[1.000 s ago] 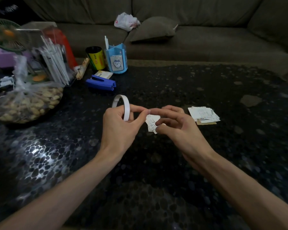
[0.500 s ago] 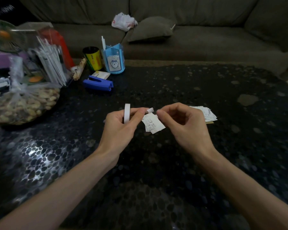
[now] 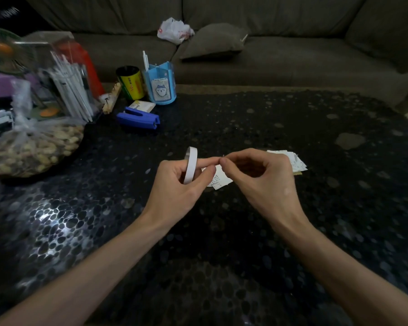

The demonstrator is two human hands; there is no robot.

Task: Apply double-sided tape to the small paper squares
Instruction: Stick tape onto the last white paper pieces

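Gripping the tape roll (image 3: 190, 164), the left hand (image 3: 174, 185) meets the right hand (image 3: 263, 181), whose grip pinches the roll's end. Behind the roll, a holder (image 3: 161, 90) keeps pens (image 3: 145, 60); leftward, a bag (image 3: 25, 118) holds nuts (image 3: 40, 149).

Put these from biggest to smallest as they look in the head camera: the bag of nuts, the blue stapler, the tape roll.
1. bag of nuts
2. blue stapler
3. tape roll, seen edge-on and held by the left hand, so it looks thin
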